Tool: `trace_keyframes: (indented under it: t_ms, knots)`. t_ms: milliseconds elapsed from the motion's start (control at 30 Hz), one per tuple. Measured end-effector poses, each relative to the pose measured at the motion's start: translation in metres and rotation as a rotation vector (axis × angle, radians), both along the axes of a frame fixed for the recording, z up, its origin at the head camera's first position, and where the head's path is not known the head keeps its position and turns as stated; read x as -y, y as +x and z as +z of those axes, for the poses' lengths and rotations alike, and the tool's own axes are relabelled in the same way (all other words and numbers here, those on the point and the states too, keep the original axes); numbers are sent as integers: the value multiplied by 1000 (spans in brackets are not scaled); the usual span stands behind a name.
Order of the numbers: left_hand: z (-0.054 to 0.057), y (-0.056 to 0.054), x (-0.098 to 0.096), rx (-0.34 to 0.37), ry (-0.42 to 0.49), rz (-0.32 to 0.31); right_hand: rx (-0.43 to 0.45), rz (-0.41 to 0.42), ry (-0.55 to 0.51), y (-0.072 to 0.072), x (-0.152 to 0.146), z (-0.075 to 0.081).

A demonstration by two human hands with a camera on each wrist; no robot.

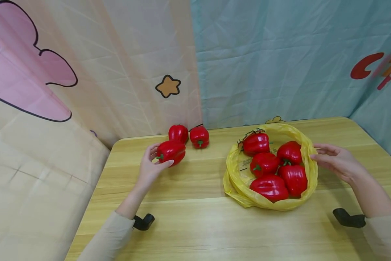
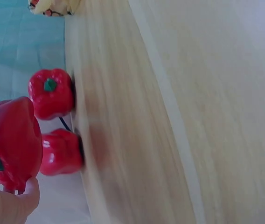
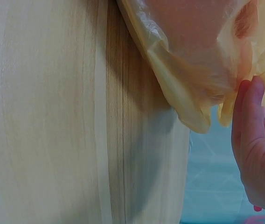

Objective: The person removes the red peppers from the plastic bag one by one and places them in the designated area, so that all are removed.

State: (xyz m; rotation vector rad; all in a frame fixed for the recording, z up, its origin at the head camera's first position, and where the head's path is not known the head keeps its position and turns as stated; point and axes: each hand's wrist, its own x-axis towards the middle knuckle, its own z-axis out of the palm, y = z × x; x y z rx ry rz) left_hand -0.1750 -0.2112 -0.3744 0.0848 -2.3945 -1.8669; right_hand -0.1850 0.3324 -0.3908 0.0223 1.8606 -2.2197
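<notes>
My left hand (image 1: 151, 166) grips a red bell pepper (image 1: 171, 152), its green stem turned toward the palm. In the left wrist view that pepper (image 2: 12, 140) appears at the left edge, with fingers and thumb around it. Behind it on the table are two more red peppers, one (image 1: 178, 133) partly covered by the held one and another (image 1: 199, 137) to its right. A yellow plastic bag (image 1: 232, 170) stands with its mouth wide, several red peppers inside. At the bag's right rim, my right hand (image 1: 337, 161) pinches the plastic between thumb and fingers, also visible in the right wrist view.
A wooden table (image 1: 195, 228) carries everything and meets a printed curtain (image 1: 133, 65) at its back edge. Dark straps or mounts (image 1: 144, 222) sit at both wrists. A thin dark strand (image 1: 196, 127) lies near the two loose peppers.
</notes>
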Motion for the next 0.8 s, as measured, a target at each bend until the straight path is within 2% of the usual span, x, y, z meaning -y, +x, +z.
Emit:
trace_keyframes:
  t_ms: [33, 233, 533, 800]
  knots:
    - [-5, -3, 4, -12, -1, 14, 0, -1, -1, 0, 0, 0]
    - [-16, -8, 17, -40, -25, 82, -8, -3, -15, 0, 1, 0]
    - [-24, -12, 26, -12, -25, 165, -9, -2, -18, 2, 1, 0]
    - [-31, -18, 29, -7, -5, 206, -5, -3, -43, 2, 2, -1]
